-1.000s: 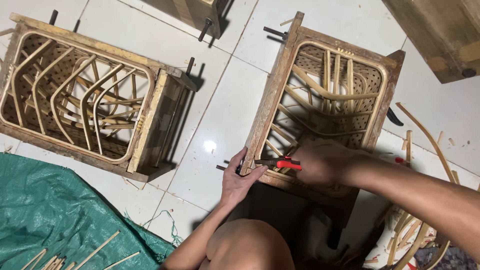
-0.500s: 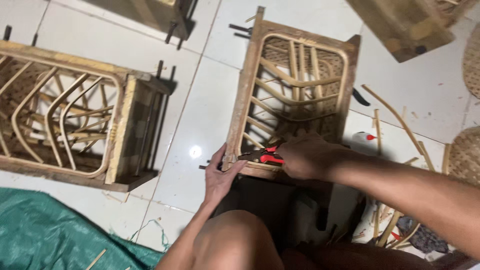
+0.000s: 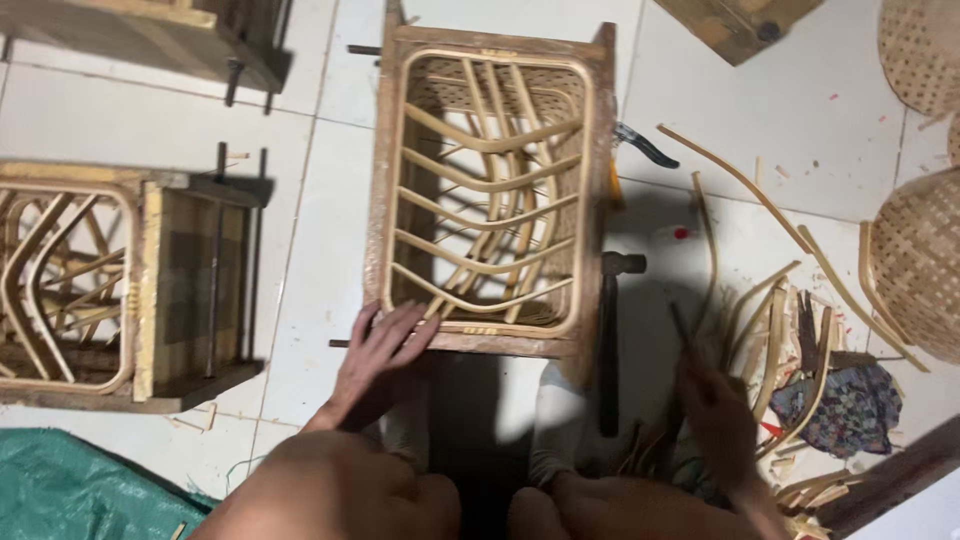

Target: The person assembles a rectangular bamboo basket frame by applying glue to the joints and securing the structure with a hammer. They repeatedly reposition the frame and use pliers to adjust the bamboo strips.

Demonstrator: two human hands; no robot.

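Note:
A wooden box frame [image 3: 385, 180] with curved rattan strips woven inside lies on the white tiled floor in front of me. My left hand [image 3: 382, 352] rests flat on the frame's near left corner, fingers apart, holding nothing. My right hand [image 3: 715, 412] is blurred, off to the right of the frame and above a pile of loose rattan strips [image 3: 770, 335]. Its fingers look closed around a thin dark stick [image 3: 681, 328] that points up and away. My bare knees fill the bottom edge of the view.
A hammer [image 3: 608, 345] lies along the frame's right side, and a black-handled tool [image 3: 645, 146] lies further up. A second rattan frame [image 3: 150, 290] stands at left, above a green tarp [image 3: 60, 490]. Woven baskets [image 3: 920, 260] and a patterned cloth [image 3: 830, 405] sit at right.
My right hand has left the frame's near edge, where it held red-handled pliers, and swung right to the strip pile. The view has shifted right; my left hand stays on the frame.

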